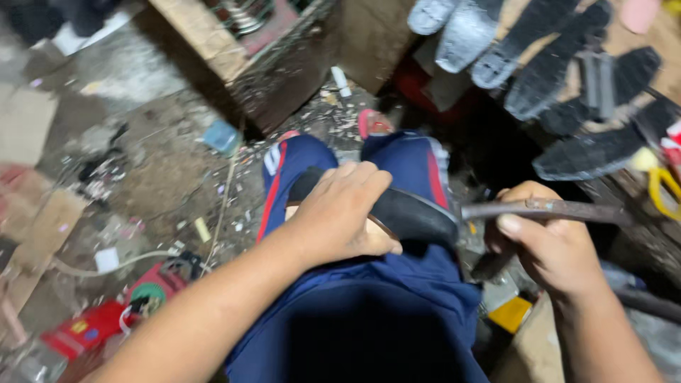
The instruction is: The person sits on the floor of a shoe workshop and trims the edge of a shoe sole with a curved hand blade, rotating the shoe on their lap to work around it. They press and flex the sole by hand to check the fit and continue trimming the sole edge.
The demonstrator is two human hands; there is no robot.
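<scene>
The left hand (pixel 340 216) was clenched over a black shoe sole (pixel 408 213) resting across the person's lap. The right hand (pixel 546 245) grasped a metal tool (pixel 560 210), its tip touching the sole's edge. More soles (pixel 567 71) lay beyond.

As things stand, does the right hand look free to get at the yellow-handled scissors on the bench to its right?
Probably not without letting go first: the right hand is closed around a long metal tool. The yellow-handled scissors lie uncovered on the bench edge just beyond it, with nothing between.
</scene>
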